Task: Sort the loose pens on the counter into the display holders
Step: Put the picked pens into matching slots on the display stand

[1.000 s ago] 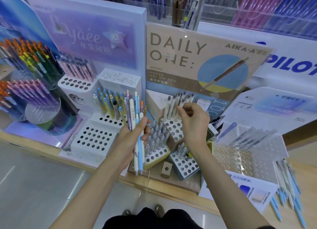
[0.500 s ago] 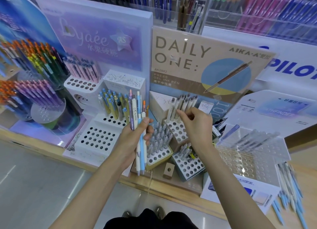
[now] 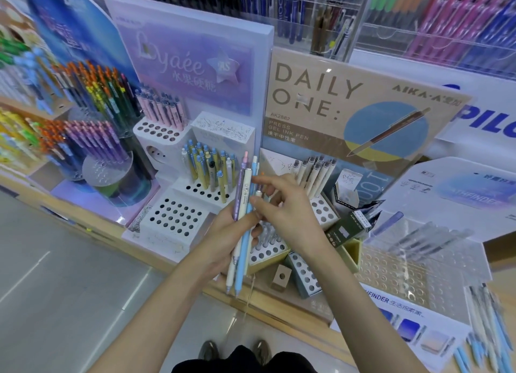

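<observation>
pulling one slick barrel from the bundle of pens [image 3: 242, 233] could drag its neighbours loose and scatter them. the left hand [image 3: 217, 244] grips that bundle upright, in front of the displays. the right hand [image 3: 290, 213] reaches thumb and forefinger into its top; whether they pinch one i cannot tell. the barrels are slim, smooth plastic in lilac, cream and pale blue. the white holder [image 3: 173, 219] looks matte, with round holes. more loose pens [image 3: 485, 325] lie on the wooden tabletop [image 3: 279, 298], far right.

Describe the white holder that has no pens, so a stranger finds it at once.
Find the purple Lyaée board; white stepped holders stand below it. Take the lowest front step: all its holes are empty, while the steps above carry pens.
</observation>
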The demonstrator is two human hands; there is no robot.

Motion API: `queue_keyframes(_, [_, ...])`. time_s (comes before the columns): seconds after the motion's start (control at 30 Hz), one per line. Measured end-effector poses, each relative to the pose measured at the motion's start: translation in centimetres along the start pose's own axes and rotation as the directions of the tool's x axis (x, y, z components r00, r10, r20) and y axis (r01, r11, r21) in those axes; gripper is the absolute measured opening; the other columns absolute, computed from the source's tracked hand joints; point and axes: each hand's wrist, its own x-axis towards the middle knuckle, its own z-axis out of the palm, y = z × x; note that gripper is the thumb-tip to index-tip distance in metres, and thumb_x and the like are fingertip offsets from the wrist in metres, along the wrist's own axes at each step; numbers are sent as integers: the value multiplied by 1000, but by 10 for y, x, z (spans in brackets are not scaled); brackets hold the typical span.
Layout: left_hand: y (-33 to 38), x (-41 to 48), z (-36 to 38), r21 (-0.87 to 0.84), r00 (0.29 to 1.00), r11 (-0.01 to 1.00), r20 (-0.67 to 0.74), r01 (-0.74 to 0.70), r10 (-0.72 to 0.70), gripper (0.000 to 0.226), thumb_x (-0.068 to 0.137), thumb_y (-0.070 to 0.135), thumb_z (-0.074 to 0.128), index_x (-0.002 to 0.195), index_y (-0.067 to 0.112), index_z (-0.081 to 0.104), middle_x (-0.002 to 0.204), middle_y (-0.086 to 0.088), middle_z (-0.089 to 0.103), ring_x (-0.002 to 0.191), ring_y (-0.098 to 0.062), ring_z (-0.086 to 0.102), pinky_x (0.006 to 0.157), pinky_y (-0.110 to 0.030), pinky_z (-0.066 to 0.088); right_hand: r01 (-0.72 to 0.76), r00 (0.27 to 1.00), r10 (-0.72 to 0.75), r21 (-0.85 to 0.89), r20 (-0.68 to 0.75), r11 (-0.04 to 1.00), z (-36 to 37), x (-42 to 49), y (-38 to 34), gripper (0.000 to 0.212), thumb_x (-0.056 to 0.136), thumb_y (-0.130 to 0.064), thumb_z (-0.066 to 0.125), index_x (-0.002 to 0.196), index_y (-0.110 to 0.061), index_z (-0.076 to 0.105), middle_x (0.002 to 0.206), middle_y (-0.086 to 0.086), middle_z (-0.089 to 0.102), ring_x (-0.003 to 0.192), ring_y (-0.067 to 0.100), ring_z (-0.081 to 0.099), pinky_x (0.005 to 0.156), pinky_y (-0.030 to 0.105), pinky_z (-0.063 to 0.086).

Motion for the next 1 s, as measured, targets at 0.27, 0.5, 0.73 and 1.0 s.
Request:
queue_keyframes(0.27, [-7, -1, 2, 40, 1000, 999, -4, 30, -30, 24, 78, 24, 64, 99, 13, 62, 65, 2, 63, 56, -11, 58, 49, -23, 49, -59, 996, 48, 160, 69, 985, -14, -4, 8, 21, 90, -5, 61, 90, -26, 61, 90, 4, 52, 76, 15, 56, 61, 24, 51])
queue_keyframes(0.5, [-20, 7, 20, -104, 985, 986, -99, 134, -144, 16, 85, 19, 62, 95, 7, 66, 70, -6, 72, 58, -14, 68, 48, -21, 52, -143, 976, 190, 348, -106, 927, -20, -9, 19, 23, 87, 2, 63, 101, -15, 57, 91, 8, 56, 73, 12, 60, 55, 23, 54])
queue_keyframes(0.73, [-15, 16, 20, -14, 988, 998, -143, 57, -58, 10, 95, 10, 53, 98, 4, 59, 67, -7, 72, 56, -15, 68, 48, -23, 53, 22, 891, 148, 367, -430, 930, -60, -1, 21, 20, 87, -2, 64, 97, -20, 66, 93, 0, 67, 89, 8, 64, 77, 17, 51])
queue_keyframes(1.0, [-8, 25, 25, -20, 992, 999, -124, 25, -28, 10, 96, 7, 50, 87, 6, 53, 57, 1, 54, 43, -6, 40, 41, -18, 37, 161, 872, -127, 33, -474, 986, -63, 12, 33, 24, 94, -2, 51, 108, -21, 58, 108, -1, 66, 104, 8, 61, 91, 21, 48])
